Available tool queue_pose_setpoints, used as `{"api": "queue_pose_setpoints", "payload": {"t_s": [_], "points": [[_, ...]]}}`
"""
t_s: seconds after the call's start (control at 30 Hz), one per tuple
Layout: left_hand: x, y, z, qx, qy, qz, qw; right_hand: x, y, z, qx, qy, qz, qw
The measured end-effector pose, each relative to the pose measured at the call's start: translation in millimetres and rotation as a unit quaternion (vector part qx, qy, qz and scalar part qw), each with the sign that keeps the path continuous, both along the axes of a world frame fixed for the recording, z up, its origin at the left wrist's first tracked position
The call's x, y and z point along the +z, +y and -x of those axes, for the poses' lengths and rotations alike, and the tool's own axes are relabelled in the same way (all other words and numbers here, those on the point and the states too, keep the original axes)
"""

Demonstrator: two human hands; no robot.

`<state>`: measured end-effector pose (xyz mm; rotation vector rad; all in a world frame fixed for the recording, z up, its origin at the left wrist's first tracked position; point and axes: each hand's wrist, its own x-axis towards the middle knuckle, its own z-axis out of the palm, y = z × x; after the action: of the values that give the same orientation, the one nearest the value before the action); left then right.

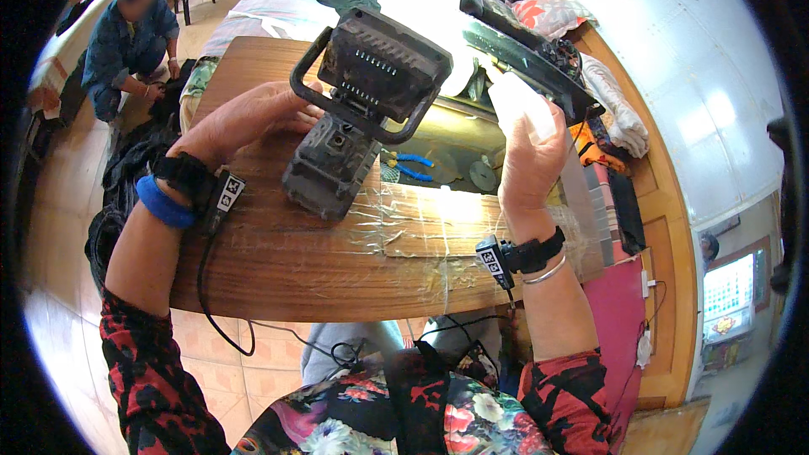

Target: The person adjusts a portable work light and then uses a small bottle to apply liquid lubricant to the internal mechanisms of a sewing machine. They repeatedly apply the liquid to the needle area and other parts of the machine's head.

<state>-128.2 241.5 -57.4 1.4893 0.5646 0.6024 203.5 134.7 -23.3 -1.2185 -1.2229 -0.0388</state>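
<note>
Wrists raised, left hand [253,118] steadies work light [362,109]

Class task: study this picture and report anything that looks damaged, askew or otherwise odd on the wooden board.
The wooden board is patched with wrinkled clear tape near its right end, suggesting a repair. The dark work lamp, steadied by the left hand, sits tilted at the board's far edge.

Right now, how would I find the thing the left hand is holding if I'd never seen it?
Look at the wooden table in the middle. At its far edge, the left hand grips a dark grey boxy lamp standing on a chunky base. It alone has a looped black handle round its ribbed back.
</note>
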Motion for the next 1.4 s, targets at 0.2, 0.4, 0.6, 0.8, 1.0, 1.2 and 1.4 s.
{"api": "queue_pose_setpoints", "payload": {"t_s": [0.2,0.4,0.6,0.8,1.0,1.2,1.4], "points": [[0.3,-1.8,-0.9,0.017,0.006,0.011,1.0,2.0,7.8,-4.1,-0.001,-0.034,0.001,0.999],[2.8,-2.3,-1.4,0.005,0.011,0.02,1.0,1.4,27.9,-6.7,0.042,-0.083,-0.046,0.995],[1.2,-4.3,-2.8,0.024,-0.005,0.045,0.999,4.3,44.4,-13.2,0.014,-0.144,-0.049,0.988],[0.7,-1.5,1.7,0.003,0.006,0.035,0.999,4.1,41.0,-15.1,-0.001,-0.17,-0.051,0.984],[-3.3,0.4,4.0,0.022,0.01,0.033,0.999,8.5,33.6,-12.9,0.01,-0.175,-0.032,0.984],[-6.7,2.0,2.8,0.017,0.002,0.033,0.999,6.4,11.2,-18.4,0.08,0.067,0.038,0.994],[-12.9,6.8,4.9,0.001,-0.02,0.048,0.999,-14.3,-57.3,-13.0,0.201,0.431,0.176,0.862]]}}
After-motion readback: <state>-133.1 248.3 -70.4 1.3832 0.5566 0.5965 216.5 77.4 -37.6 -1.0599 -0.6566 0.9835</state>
